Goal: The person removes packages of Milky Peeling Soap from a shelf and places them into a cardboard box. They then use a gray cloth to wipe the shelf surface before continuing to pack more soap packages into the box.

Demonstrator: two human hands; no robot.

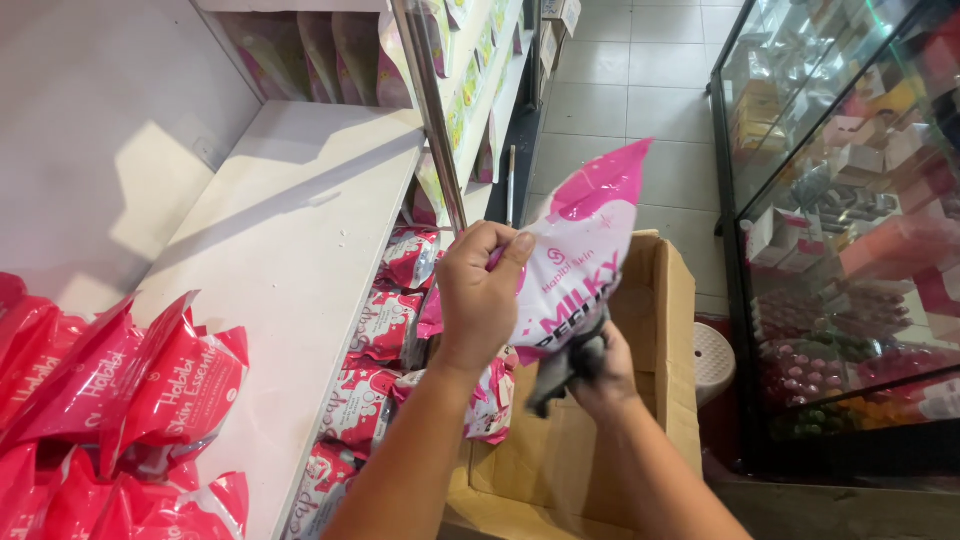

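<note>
My left hand (480,295) grips a pink and white plastic pouch (585,250) by its left side, holding it tilted above an open cardboard box (660,300). Under the pouch's lower end, my right hand (600,375) holds a dark cloth (560,378) pressed against the pouch. Both forearms reach up from the bottom of the view.
A white shelf (290,230) lies to the left, with red pouches (120,400) piled at its near end. Pink and white packs (385,330) fill the shelf below. A glass display case (850,220) stands on the right, a white stool (712,355) beside the box, tiled floor beyond.
</note>
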